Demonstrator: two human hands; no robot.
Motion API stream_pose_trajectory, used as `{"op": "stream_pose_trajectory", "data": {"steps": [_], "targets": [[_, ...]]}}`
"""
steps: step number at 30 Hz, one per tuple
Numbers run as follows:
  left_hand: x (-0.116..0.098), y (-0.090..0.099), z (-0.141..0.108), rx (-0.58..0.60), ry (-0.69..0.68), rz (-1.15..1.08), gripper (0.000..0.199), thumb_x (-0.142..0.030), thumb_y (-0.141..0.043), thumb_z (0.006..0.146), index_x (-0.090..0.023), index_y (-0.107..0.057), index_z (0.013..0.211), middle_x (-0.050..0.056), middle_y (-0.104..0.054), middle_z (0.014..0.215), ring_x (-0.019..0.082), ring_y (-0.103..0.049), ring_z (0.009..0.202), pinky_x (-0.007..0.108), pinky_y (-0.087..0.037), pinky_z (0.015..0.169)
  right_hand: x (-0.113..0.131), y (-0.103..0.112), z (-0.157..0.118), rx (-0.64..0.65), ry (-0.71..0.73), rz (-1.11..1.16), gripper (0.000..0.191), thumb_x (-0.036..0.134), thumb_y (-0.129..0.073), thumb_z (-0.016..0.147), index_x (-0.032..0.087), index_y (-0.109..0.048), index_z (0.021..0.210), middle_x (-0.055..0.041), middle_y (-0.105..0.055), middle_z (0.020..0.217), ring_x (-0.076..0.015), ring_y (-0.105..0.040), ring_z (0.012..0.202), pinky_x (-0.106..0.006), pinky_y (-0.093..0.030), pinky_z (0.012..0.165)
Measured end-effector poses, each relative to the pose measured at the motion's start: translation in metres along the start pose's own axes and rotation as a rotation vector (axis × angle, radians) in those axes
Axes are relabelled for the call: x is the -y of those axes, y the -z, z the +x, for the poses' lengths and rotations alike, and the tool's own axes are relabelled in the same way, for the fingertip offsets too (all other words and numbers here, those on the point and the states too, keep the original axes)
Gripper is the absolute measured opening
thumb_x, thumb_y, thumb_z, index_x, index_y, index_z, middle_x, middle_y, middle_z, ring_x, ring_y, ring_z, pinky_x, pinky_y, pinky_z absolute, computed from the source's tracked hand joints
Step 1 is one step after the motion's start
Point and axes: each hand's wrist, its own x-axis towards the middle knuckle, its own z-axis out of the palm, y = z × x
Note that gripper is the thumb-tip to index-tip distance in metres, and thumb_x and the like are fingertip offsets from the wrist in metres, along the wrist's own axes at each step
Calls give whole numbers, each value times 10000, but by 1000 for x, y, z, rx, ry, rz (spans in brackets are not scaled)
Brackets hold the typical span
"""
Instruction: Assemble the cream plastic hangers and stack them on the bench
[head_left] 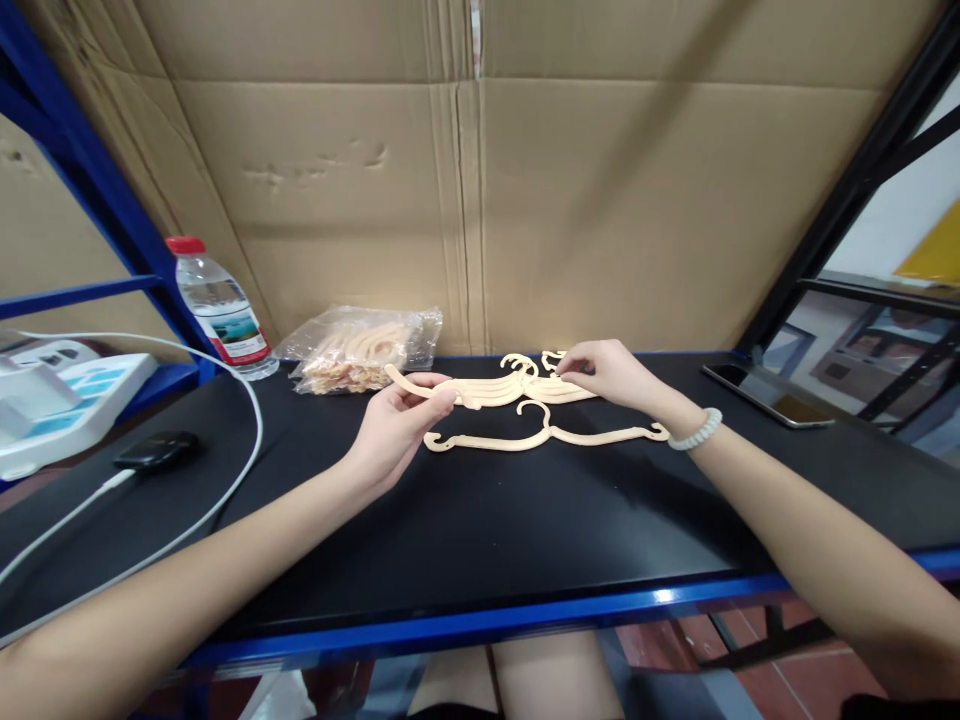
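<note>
Several cream-coloured hangers [491, 391] lie together near the back of the black table, their hooks pointing away. My left hand [405, 420] pinches a curved cream piece [403, 381] at the left end of this group. Over the group's right side is my right hand [600, 372], with thumb and fingers pressed together near the hooks; whatever they hold is hidden. In front of the group, a single hanger [502, 443] lies flat, its right end close to my right wrist. Whether the left piece is a separate hanger part is unclear.
Behind my left hand sits a clear plastic bag [360, 350] of cream pieces. A red-capped water bottle [229, 315], a white power strip [90, 410], a black adapter [156, 451] and a white cable [259, 430] are at left. A phone [765, 395] lies at right. Cardboard [337, 180] stands behind.
</note>
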Motion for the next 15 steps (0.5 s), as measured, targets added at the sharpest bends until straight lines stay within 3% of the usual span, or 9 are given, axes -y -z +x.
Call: {"op": "stream_pose_trajectory", "data": {"steps": [2, 6, 11, 15], "targets": [[1, 1, 1, -8, 4, 7, 265, -213, -879, 596, -144, -721, 798, 5, -675, 757, 102, -576, 703, 242, -471, 718, -7, -3, 0, 47, 30, -157, 131, 121, -610, 796, 176, -728, 812, -52, -733, 857, -189, -655, 806, -284, -452, 749], [3, 3, 4, -11, 1, 12, 269, -209, -881, 582, -143, -725, 791, 9, -673, 758, 113, -583, 708, 255, -473, 719, -15, -16, 2, 112, -2, -240, 82, 119, -666, 756, 179, -720, 736, -51, -725, 789, -201, -640, 747, -278, -415, 665], [6, 7, 6, -9, -6, 2, 268, -205, -882, 589, -142, -729, 799, 18, -686, 796, 109, -584, 732, 242, -481, 728, -24, -26, 4, 141, -13, -289, 62, 181, -719, 749, 176, -680, 701, -33, -685, 703, -176, -589, 654, -264, -359, 591], [6, 8, 5, -12, -6, -2, 259, -205, -878, 599, -139, -729, 800, 19, -682, 793, 103, -576, 722, 231, -477, 709, -26, -27, 4, 149, 21, -286, 120, 152, -708, 757, 174, -627, 672, -31, -666, 724, -172, -576, 694, -259, -354, 624]]}}
